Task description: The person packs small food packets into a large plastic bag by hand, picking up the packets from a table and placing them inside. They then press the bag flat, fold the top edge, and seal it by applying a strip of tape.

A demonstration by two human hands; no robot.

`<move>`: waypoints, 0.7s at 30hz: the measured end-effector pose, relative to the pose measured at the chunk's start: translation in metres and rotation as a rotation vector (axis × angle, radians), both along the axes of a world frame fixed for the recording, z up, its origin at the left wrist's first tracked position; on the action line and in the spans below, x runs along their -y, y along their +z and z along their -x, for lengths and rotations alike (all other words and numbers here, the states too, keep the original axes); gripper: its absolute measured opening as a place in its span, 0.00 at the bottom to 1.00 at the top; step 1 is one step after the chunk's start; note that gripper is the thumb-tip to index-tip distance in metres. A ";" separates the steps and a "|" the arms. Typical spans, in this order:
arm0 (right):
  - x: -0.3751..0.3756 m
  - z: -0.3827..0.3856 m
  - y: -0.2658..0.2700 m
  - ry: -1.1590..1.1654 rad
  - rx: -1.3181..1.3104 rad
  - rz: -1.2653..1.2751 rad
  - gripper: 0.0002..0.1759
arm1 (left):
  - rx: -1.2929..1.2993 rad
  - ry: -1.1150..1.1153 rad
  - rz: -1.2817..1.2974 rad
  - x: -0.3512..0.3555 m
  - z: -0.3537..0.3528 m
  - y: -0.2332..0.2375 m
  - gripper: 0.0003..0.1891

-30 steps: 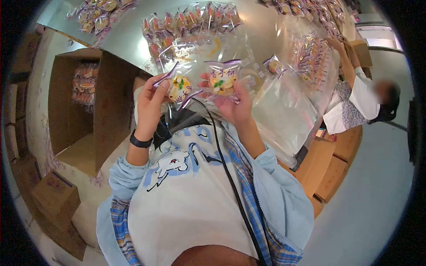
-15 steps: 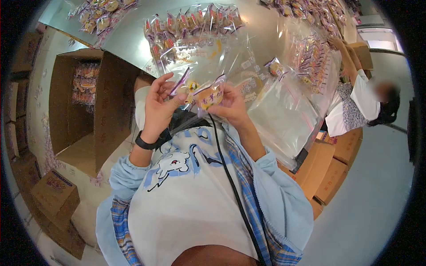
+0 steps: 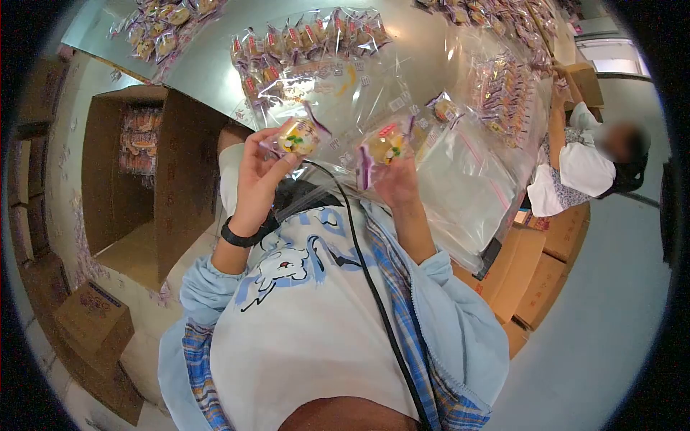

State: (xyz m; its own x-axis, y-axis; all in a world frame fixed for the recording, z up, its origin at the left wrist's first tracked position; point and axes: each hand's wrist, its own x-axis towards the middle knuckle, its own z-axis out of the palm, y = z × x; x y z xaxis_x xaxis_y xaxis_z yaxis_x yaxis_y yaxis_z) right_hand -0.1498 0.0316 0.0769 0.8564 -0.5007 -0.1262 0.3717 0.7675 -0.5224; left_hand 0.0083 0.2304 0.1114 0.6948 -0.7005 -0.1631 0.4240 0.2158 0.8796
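My left hand pinches a wrapped pastry in clear film with purple edges. My right hand holds another wrapped pastry, its purple end hanging at the left. The two packets are apart, held above the near edge of the table. Beyond them lies a clear printed bag, with a row of wrapped pastries at its far end. One loose wrapped pastry sits to the right of my right hand, by a stack of clear bags.
An open cardboard box with packets inside stands at the left. More wrapped pastries lie on the metal table at the right. A co-worker reaches over the right side. Cartons stand below the table.
My hands have moved apart, each with a pastry. The packets were close together and are now separated, with more of their contents facing up. The co-worker's arms have shifted.
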 end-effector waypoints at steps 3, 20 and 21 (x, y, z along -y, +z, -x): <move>-0.003 0.000 -0.011 0.097 0.016 0.136 0.44 | -0.060 0.009 0.038 -0.004 -0.002 -0.015 0.25; 0.040 -0.037 -0.033 -0.119 -0.666 0.592 0.24 | 1.605 -0.013 -0.757 0.038 -0.032 -0.013 0.26; 0.043 -0.033 -0.036 -0.138 -0.672 0.550 0.24 | 1.594 -0.132 -0.845 0.043 -0.033 -0.022 0.34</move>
State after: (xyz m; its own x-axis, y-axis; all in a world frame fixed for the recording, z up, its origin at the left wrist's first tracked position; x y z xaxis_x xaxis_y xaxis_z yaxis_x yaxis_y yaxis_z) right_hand -0.1164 -0.0116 0.0407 0.6149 -0.7324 -0.2923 -0.0760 0.3139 -0.9464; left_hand 0.0411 0.1879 0.0897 0.4766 -0.8486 0.2296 -0.8704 -0.4188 0.2587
